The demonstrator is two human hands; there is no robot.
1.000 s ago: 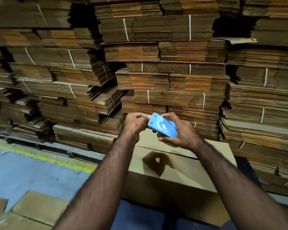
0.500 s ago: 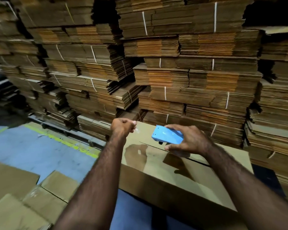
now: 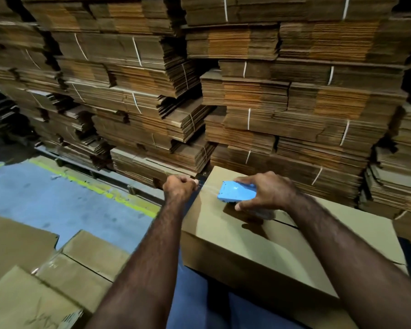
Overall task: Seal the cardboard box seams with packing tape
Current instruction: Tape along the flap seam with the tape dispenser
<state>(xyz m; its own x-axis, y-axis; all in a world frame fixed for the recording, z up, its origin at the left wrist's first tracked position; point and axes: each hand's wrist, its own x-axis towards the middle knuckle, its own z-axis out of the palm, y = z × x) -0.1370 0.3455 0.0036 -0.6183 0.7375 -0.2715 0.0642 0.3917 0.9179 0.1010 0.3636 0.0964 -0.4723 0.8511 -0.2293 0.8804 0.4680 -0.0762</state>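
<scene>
Cardboard box (image 3: 259, 248) centre-right, flaps down, top seam (image 3: 285, 223) visible w/ gap. R hand (image 3: 268, 192) grips blue tape dispenser (image 3: 236, 192) on box top nr far-left corner. L hand (image 3: 179, 188) fisted just past box's left edge, pinching end of clear tape (image 3: 208, 187) stretched to dispenser. Bundled flat cardboard stacks (image 3: 247, 103) behind; more flat boxes (image 3: 45, 281) on floor (image 3: 45, 200) at left.
</scene>
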